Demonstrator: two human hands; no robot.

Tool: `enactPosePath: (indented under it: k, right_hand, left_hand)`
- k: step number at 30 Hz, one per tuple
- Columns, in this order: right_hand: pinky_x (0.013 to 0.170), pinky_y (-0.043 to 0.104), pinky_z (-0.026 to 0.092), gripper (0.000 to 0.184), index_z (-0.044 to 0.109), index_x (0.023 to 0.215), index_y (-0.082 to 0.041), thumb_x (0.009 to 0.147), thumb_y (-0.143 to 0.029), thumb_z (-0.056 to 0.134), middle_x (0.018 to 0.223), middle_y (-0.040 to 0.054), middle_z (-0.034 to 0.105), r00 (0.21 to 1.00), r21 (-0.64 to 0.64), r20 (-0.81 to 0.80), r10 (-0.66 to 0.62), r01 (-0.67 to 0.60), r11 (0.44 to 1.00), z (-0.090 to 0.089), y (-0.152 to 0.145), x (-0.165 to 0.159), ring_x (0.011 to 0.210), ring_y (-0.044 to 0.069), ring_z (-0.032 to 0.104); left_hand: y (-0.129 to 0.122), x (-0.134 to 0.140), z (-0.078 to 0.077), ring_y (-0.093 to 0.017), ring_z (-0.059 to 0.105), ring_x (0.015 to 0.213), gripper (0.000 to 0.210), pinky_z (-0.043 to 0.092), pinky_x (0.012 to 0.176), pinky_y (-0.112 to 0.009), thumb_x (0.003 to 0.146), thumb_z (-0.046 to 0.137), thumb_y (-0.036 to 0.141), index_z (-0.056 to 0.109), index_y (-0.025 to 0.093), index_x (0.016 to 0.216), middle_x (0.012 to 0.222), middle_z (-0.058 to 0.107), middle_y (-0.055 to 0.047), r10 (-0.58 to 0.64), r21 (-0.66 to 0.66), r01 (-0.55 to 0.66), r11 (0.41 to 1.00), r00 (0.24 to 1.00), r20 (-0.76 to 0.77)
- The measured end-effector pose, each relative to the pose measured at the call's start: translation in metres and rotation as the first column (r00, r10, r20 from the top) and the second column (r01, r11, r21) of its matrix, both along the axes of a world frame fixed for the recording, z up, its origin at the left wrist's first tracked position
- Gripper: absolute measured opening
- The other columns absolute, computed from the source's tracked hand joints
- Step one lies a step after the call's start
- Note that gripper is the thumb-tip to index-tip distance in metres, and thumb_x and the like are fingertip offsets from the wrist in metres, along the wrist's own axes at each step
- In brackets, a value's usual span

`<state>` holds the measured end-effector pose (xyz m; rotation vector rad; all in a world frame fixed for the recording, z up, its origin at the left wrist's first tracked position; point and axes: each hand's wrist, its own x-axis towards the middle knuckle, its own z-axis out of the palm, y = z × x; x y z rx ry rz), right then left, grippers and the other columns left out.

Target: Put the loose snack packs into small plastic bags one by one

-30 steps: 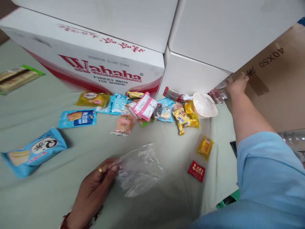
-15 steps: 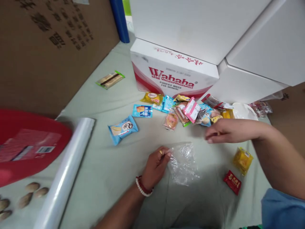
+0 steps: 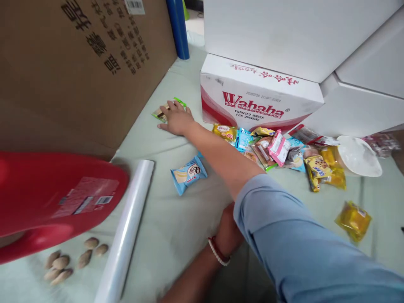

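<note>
My right hand reaches across to the far left with its fingers spread. It lies on a flat snack packet with green edges, covering much of it. My left hand is low in the middle, wearing a red and white bead bracelet. My right sleeve hides its fingers and anything in them, and the clear plastic bag is out of sight. A blue snack packet lies on the cloth between my arms. Beyond my right forearm lie a yellow packet, a pink packet and several other snacks.
A Wahaba-style carton printed "Wahaha" stands behind the snacks. A brown box, red plastic container, film roll and several nuts are on the left. At right are a white bowl and yellow packet.
My right hand has swung from the right side of the snacks to the green-edged packet at far left. My right sleeve now covers the left fingers and the bag. The view has shifted left.
</note>
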<state>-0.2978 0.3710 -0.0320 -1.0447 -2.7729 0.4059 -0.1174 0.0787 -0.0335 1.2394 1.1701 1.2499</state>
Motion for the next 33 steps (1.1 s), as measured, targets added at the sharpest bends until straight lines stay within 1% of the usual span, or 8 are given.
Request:
enactPosePath:
  k: [4,9,13,17,19,23,28,33]
  right_hand:
    - [0.114,0.065,0.041,0.050,0.060,0.138,-0.015,0.102,-0.050,0.060,0.155,0.0226,0.053,0.997,0.168,0.073,0.029,-0.041,0.985,0.016,-0.042,0.026,0.145,0.041,0.043]
    - [0.100,0.049,0.053,0.037,0.069,0.124,-0.010,0.104,-0.040,0.058,0.142,0.0240,0.060,0.950,0.181,0.256,0.176,-0.226,0.957,0.038,-0.082,0.072,0.131,0.038,0.053]
    - [0.085,0.041,0.055,0.033,0.070,0.120,-0.008,0.105,-0.012,0.041,0.124,0.0222,0.068,0.909,0.173,0.345,0.232,-0.305,0.937,0.047,-0.095,0.121,0.114,0.032,0.063]
    - [0.095,0.045,0.052,0.034,0.070,0.125,-0.010,0.107,-0.015,0.041,0.121,0.0188,0.071,0.921,0.156,0.275,0.276,-0.326,0.932,0.052,-0.091,0.162,0.120,0.033,0.060]
    - [0.108,0.047,0.046,0.038,0.063,0.140,-0.012,0.104,-0.022,0.053,0.140,0.0183,0.065,0.942,0.133,0.165,0.292,-0.315,0.940,0.048,-0.083,0.170,0.135,0.033,0.052]
    - [0.124,0.052,0.031,0.083,0.036,0.165,-0.016,0.095,-0.038,0.074,0.171,0.0193,0.035,0.975,-0.007,0.114,0.192,-0.192,0.981,0.028,-0.065,0.156,0.155,0.036,0.033]
    - [0.118,0.053,0.034,0.052,0.057,0.148,-0.016,0.102,-0.039,0.065,0.148,0.0190,0.058,0.987,0.012,0.127,0.103,-0.105,0.994,0.015,-0.081,0.134,0.134,0.035,0.052]
    - [0.109,0.051,0.038,0.043,0.065,0.134,-0.012,0.098,-0.037,0.069,0.128,0.0191,0.063,0.989,0.191,0.105,0.099,-0.118,0.974,0.041,-0.114,0.173,0.119,0.035,0.052]
  left_hand:
    - [-0.003,0.004,-0.007,-0.020,0.060,0.074,0.035,0.051,0.073,-0.034,0.102,0.050,0.039,0.066,0.022,0.076,0.081,0.067,-0.006,-0.040,-0.022,0.040,0.999,0.999,0.003]
    - [-0.004,0.006,-0.015,-0.018,0.060,0.077,0.033,0.045,0.074,-0.031,0.104,0.047,0.033,0.059,0.020,0.077,0.080,0.064,-0.004,-0.035,-0.024,0.034,0.999,0.999,-0.033]
    - [-0.001,0.007,-0.018,-0.018,0.057,0.076,0.033,0.042,0.073,-0.031,0.103,0.049,0.036,0.057,0.020,0.075,0.077,0.061,-0.003,-0.025,-0.010,0.025,1.000,0.999,-0.043]
    - [0.001,0.010,-0.022,-0.018,0.056,0.074,0.034,0.040,0.072,-0.031,0.101,0.051,0.039,0.055,0.021,0.073,0.074,0.058,-0.002,-0.005,-0.017,0.004,1.000,0.998,-0.055]
    - [0.002,0.011,-0.024,-0.018,0.056,0.075,0.034,0.041,0.073,-0.031,0.101,0.051,0.040,0.057,0.021,0.073,0.075,0.059,-0.002,-0.007,-0.015,0.006,1.000,0.998,-0.063]
    - [0.002,0.010,-0.026,-0.019,0.057,0.076,0.035,0.042,0.074,-0.031,0.100,0.051,0.044,0.061,0.021,0.076,0.077,0.060,-0.002,-0.022,-0.033,0.020,0.999,0.998,-0.056]
    - [0.002,0.010,-0.030,-0.018,0.055,0.074,0.034,0.043,0.071,-0.031,0.099,0.052,0.048,0.058,0.021,0.080,0.077,0.060,-0.002,-0.026,-0.079,0.029,0.996,0.999,0.048]
    - [0.003,0.012,-0.030,-0.018,0.056,0.074,0.032,0.042,0.072,-0.031,0.098,0.052,0.043,0.058,0.021,0.077,0.076,0.060,-0.002,-0.012,-0.068,0.012,0.998,1.000,0.004]
